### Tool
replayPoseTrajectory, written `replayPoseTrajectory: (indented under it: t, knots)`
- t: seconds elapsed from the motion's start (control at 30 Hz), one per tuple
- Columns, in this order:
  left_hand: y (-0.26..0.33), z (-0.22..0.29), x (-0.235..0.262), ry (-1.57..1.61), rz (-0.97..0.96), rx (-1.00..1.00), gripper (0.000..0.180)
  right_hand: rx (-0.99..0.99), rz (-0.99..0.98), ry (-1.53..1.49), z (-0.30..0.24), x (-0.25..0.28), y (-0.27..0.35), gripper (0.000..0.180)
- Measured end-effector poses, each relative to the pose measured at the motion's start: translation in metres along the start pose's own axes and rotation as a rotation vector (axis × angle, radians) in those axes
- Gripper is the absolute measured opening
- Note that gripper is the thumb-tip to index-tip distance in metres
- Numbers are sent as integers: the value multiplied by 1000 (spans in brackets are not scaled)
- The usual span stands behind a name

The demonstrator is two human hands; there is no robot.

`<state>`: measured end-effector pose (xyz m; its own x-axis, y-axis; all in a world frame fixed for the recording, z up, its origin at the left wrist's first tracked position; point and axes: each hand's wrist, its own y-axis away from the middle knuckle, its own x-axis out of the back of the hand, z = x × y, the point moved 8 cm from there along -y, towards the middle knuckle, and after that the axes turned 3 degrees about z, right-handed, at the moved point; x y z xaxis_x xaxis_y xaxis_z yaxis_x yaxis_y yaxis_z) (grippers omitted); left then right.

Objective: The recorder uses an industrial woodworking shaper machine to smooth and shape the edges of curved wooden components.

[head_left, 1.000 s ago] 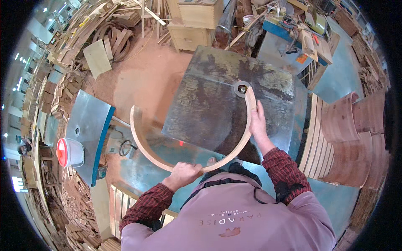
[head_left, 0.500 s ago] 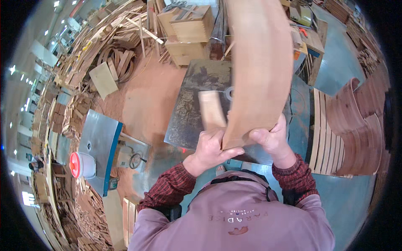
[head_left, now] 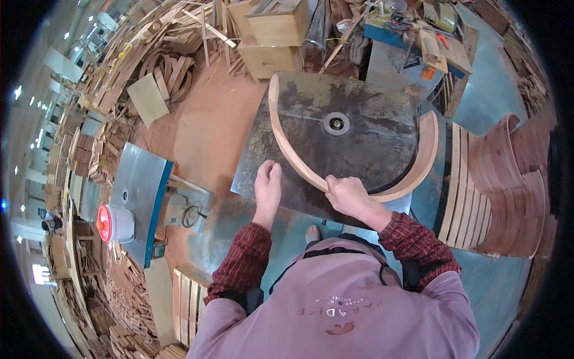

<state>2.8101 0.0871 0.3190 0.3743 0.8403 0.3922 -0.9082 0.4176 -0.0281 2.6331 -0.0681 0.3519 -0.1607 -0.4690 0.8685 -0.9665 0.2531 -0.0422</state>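
A U-shaped band of bent light wood (head_left: pixel 290 154) stands on edge over the dark metal machine table (head_left: pixel 376 99), its two ends pointing away from me. My right hand (head_left: pixel 353 196) is closed round the near middle of the curve, thumb on top. To the left of the band, my left hand (head_left: pixel 268 184) is raised off it near the table's front left corner, fingers stretched and holding nothing. Within the curve shows a round metal ring with a spindle (head_left: pixel 336 124), set in the table top and apart from the wood.
On my right stand stacked curved wooden panels (head_left: pixel 508 191). At left, a white tub with a red lid (head_left: pixel 115 223) sits on a second metal table (head_left: pixel 134 185). Wooden boxes (head_left: pixel 275 30), a cluttered bench (head_left: pixel 412 45) and scrap-wood piles (head_left: pixel 173 48) lie beyond.
The curved wood has come down from a raised, end-up position in both hands to lie across the table. My left hand has let go; my right hand now grips its middle.
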Motion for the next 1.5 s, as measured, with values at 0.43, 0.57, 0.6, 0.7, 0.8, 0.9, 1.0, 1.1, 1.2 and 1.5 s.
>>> replayPoseTrajectory:
  t: [0.43, 0.57, 0.6, 0.7, 0.8, 0.9, 1.0, 1.1, 1.2, 1.5]
  knots:
    - [-71, -52, -77, 71, 67, 173, 31, -62, -94, -27, 22, -46, 38, 19]
    - [-59, -36, -104, 194, 67, 82, 27, -117, 250, -109, 64, 6, 85, 30]
    - [-53, -34, -107, 217, 63, 58, 28, -105, 427, -87, 78, 25, 105, 32]
    - [-33, -34, -129, 211, 12, 117, 36, -519, 718, 287, 159, 74, 184, 55]
    - [-11, -28, -154, 227, -32, 143, 43, -1083, 1007, -114, 243, 74, 265, 74]
    - [5, -16, -174, 258, -58, 121, 47, -1119, 1157, -449, 272, 60, 300, 73]
    - [12, -14, -192, 253, -121, 199, 50, -1061, 1319, -565, 275, 58, 319, 68]
    - [9, -7, -200, 253, -130, 183, 49, -1081, 1268, -679, 275, 55, 324, 66]
    - [5, -2, -208, 270, -165, 174, 46, -989, 1348, -741, 270, 59, 323, 66]
    - [-8, 7, -217, 229, -157, 99, 44, -1067, 1294, -755, 286, 57, 318, 70]
